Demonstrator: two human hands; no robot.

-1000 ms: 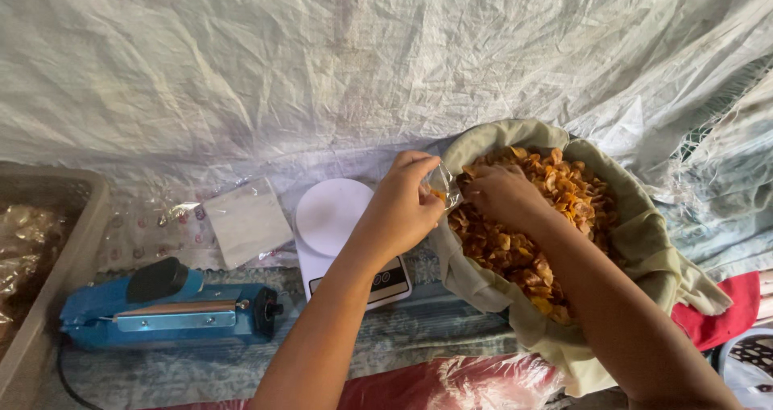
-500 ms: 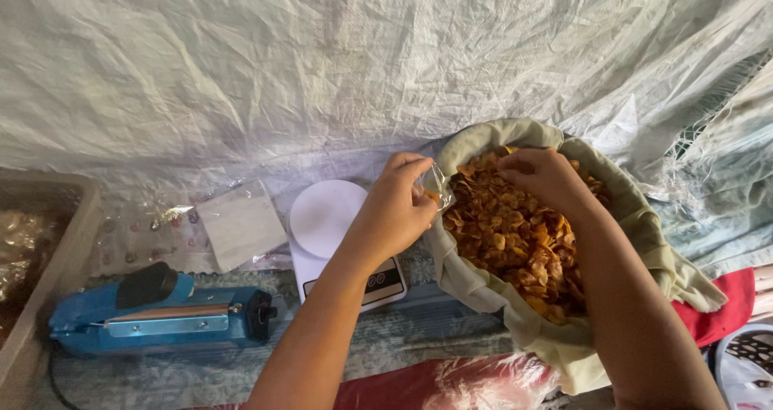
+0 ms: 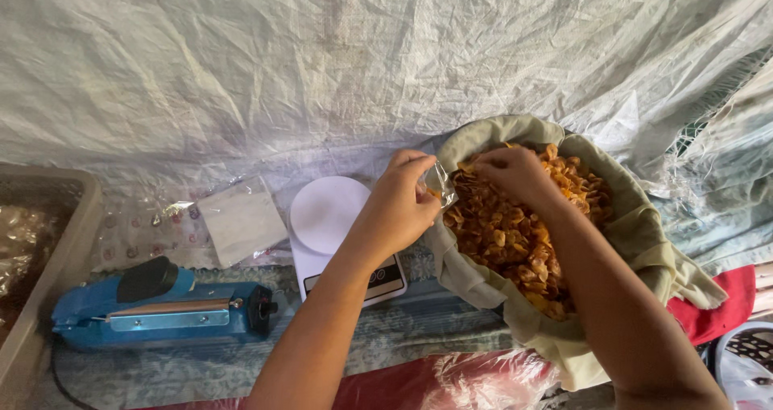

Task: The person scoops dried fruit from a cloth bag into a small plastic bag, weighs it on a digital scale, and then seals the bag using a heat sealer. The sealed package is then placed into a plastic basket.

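My left hand (image 3: 397, 207) pinches a small clear plastic bag (image 3: 440, 183) at the rim of a cloth-lined basket (image 3: 636, 241) full of orange-brown chips (image 3: 515, 237). My right hand (image 3: 512, 174) hovers over the chips just beside the bag's mouth, fingers bunched and curled down; whether chips are in them is hidden. A white round-topped kitchen scale (image 3: 326, 217) sits under my left wrist.
A blue heat sealer (image 3: 161, 309) lies at the front left. A stack of clear empty bags (image 3: 240, 217) rests beside the scale. A brown crate (image 3: 48, 257) with filled bags stands at the far left. White woven sheeting (image 3: 322, 64) hangs behind. Red cloth (image 3: 717, 305) lies at right.
My right hand moved from the middle of the chips up toward the far rim, then back left to the bag's mouth. The left hand stayed holding the bag.
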